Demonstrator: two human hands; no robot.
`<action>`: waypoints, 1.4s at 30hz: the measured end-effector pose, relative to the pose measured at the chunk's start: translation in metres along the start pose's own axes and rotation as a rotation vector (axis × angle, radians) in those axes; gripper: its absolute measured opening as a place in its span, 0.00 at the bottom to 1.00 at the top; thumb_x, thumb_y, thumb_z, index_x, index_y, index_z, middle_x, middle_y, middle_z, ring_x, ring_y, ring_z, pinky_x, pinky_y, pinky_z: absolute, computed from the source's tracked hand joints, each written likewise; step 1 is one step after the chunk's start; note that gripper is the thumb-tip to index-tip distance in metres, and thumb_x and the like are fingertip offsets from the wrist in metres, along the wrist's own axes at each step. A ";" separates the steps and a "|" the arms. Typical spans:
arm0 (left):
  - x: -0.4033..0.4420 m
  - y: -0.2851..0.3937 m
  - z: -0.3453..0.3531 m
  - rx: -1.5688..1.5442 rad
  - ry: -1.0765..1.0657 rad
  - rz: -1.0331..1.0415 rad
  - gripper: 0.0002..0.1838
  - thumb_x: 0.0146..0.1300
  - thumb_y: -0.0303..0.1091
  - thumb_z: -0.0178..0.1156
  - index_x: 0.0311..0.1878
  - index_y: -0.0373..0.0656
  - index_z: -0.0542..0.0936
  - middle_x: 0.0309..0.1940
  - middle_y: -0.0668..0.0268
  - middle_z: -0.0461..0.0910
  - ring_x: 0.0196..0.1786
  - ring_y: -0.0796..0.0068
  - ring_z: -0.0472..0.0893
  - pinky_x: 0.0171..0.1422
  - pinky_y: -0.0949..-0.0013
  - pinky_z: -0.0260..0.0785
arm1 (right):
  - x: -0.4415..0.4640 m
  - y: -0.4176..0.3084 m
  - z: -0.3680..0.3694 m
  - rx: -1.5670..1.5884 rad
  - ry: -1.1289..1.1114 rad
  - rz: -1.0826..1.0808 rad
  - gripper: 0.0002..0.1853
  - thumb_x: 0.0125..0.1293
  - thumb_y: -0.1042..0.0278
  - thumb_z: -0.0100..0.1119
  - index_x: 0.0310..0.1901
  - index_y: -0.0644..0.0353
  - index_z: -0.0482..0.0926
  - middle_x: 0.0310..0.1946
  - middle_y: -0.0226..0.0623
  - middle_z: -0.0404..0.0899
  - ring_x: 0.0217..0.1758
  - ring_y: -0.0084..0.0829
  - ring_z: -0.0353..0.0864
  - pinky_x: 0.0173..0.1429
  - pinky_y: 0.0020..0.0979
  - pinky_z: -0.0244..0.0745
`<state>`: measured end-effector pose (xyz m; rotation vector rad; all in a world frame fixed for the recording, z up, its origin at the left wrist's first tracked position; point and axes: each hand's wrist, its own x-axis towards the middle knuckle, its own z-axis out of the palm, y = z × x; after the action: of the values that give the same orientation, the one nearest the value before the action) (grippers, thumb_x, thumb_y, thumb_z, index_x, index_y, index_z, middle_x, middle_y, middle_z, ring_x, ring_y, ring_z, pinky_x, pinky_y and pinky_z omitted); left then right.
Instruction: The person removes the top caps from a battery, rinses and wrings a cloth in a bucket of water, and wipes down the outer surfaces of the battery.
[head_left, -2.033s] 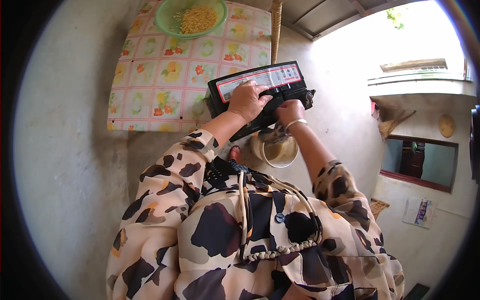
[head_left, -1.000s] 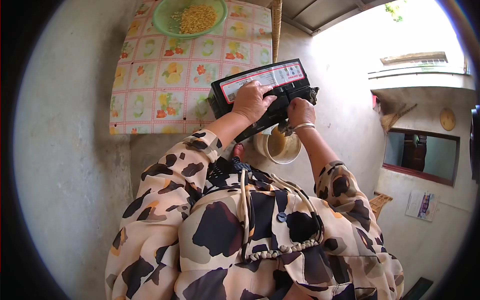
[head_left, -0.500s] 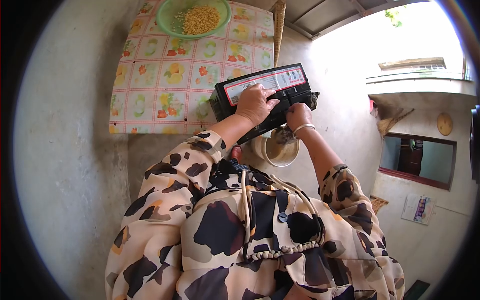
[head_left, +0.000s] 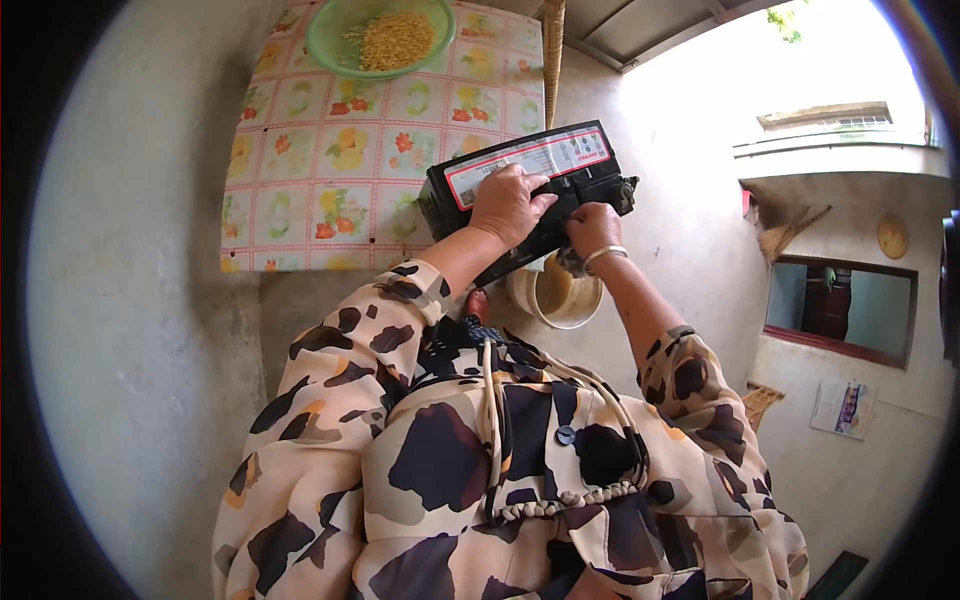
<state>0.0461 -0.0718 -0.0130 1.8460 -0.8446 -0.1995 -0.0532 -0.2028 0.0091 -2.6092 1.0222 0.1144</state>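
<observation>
A black battery (head_left: 545, 235) with a red-bordered white label lies tilted at the table's near right corner, part of it reaching past the edge. My left hand (head_left: 508, 205) grips its upper face, fingers over the label and thumb toward the middle. Against the battery's right part, near its terminal end, my right hand (head_left: 596, 228) is closed with knuckles up. A dark grey cloth (head_left: 571, 262) hangs out below that hand, bunched; most of it is hidden by the fingers.
Under the battery a pale bucket (head_left: 560, 315) holding murky liquid stands on the floor. A green bowl (head_left: 322, 40) of yellow kernels sits on the far side of the table (head_left: 290, 200), which has a fruit-patterned cover. A wall (head_left: 130, 300) runs along the left.
My right hand has shifted slightly left along the battery, and the cloth with it. The left hand stays in place on the label.
</observation>
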 end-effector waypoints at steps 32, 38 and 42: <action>-0.001 0.000 0.002 -0.032 -0.005 -0.018 0.16 0.48 0.40 0.65 0.37 0.39 0.81 0.31 0.55 0.76 0.35 0.58 0.76 0.41 0.63 0.69 | -0.010 0.015 -0.020 0.154 0.096 -0.046 0.09 0.45 0.67 0.55 0.28 0.60 0.81 0.26 0.46 0.79 0.33 0.44 0.78 0.43 0.38 0.73; -0.001 -0.004 0.002 -0.002 0.036 -0.003 0.15 0.48 0.40 0.65 0.37 0.40 0.81 0.30 0.55 0.76 0.36 0.58 0.76 0.42 0.62 0.69 | 0.003 0.018 0.002 0.058 0.134 -0.061 0.09 0.45 0.67 0.55 0.27 0.60 0.81 0.27 0.47 0.79 0.34 0.45 0.78 0.44 0.38 0.73; 0.000 0.002 0.002 -0.009 0.019 -0.028 0.16 0.48 0.40 0.65 0.37 0.40 0.81 0.30 0.55 0.76 0.36 0.58 0.77 0.42 0.62 0.69 | 0.005 0.008 0.007 0.146 0.086 0.156 0.11 0.43 0.65 0.56 0.27 0.61 0.81 0.28 0.49 0.78 0.34 0.46 0.78 0.45 0.38 0.73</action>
<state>0.0439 -0.0742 -0.0119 1.8492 -0.8038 -0.2027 -0.0548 -0.2089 -0.0004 -2.4198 1.2160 -0.0349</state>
